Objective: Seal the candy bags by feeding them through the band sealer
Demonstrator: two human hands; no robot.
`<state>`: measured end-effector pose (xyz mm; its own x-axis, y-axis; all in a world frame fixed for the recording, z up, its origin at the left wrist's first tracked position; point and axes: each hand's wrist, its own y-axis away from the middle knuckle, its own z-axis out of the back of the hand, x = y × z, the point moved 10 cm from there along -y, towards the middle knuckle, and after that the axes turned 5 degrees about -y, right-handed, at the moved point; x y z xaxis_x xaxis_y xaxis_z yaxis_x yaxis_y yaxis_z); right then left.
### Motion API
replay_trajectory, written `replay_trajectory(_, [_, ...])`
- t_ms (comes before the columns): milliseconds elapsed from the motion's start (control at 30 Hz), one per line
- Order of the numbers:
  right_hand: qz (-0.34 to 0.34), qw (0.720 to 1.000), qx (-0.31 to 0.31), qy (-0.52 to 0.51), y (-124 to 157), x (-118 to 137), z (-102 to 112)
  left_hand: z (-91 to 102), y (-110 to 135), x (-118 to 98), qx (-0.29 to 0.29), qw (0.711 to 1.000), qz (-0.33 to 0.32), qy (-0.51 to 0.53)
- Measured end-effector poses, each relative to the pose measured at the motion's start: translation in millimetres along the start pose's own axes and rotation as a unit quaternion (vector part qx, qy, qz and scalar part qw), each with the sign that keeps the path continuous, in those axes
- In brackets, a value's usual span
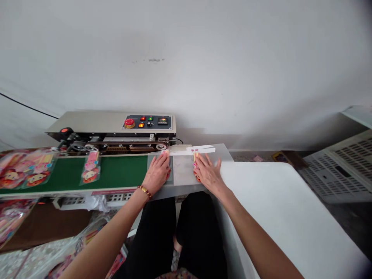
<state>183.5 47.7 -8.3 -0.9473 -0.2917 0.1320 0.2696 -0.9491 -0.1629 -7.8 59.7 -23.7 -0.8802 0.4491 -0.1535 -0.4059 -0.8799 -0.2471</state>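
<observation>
My left hand (157, 173) lies palm down, fingers stretched out, on a small clear packet with a pink top (165, 153), at the right end of the sealing machine's belt. Most of that packet is hidden under the hand. To the right, my right hand (209, 173) rests flat with its fingers spread over a second packet (195, 155). Pink and yellow show at its top and red at its lower edge. Both packets lie on a translucent sheet (183, 174). White strips (207, 149) run along the sheet's back edge.
The sealing machine (95, 121) has lit buttons and a red stop knob (129, 123). Its green belt (122, 170) carries one packet (91, 168) and a cluster (37, 168) at the left. A white table (270, 193) and a grey crate (343, 170) stand right.
</observation>
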Motion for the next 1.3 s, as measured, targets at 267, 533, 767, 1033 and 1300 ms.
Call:
replay_trajectory(267, [0.034,0.995,0.001,-0.094,-36.7,89.8,-14.6,38.6,33.8,68.6,-0.051,0.993,0.078,-0.07])
replay_trajectory(533, [-0.008,0.996,-0.015,-0.084,-9.3,29.2,0.8,5.6,-11.8,-40.0,-0.008,0.998,-0.059,0.0])
replay_trajectory(767, [-0.047,0.992,-0.065,-0.101,29.2,-22.8,22.5,-0.9,-8.2,-36.2,0.005,0.998,-0.054,-0.01])
replay_trajectory(1033, [-0.049,0.978,0.082,-0.185,-97.6,50.2,-6.2,-1.1,-2.1,-56.2,0.004,0.995,-0.1,-0.017])
replay_trajectory(1300, [-0.064,0.976,0.109,-0.175,-110.8,39.0,-17.0,-2.8,-0.4,-54.3,-0.004,0.995,-0.095,-0.021])
